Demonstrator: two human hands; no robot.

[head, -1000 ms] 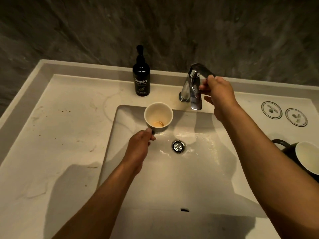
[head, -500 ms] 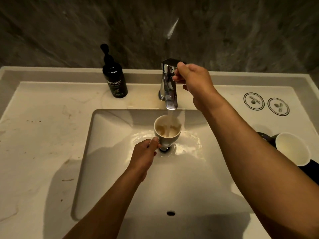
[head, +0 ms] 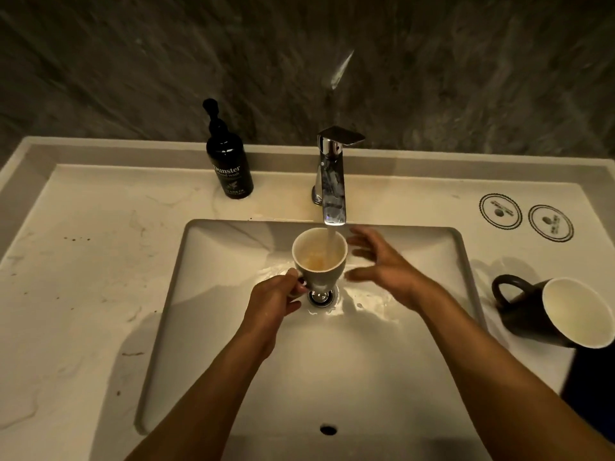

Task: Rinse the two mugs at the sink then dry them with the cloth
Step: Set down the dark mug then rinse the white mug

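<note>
My left hand (head: 276, 299) grips the handle of a dark mug with a pale inside (head: 319, 257), held upright over the drain of the white sink (head: 216, 327). Water runs from the chrome tap (head: 332, 181) straight into this mug, which holds brownish liquid. My right hand (head: 382, 264) hovers just right of the mug with fingers spread, holding nothing and slightly blurred. A second dark mug (head: 552, 311) lies tilted on the counter at the right, its pale mouth facing me. No cloth is in view.
A black hand-wash pump bottle (head: 229, 164) stands on the counter left of the tap. Two round printed coasters (head: 525, 217) lie at the back right. The pale counter (head: 83, 277) at the left shows small dark specks. A dark stone wall rises behind.
My right hand has left the tap lever and dropped beside the mug. The water stream is fuller now. The mug stays under the tap in my left hand.
</note>
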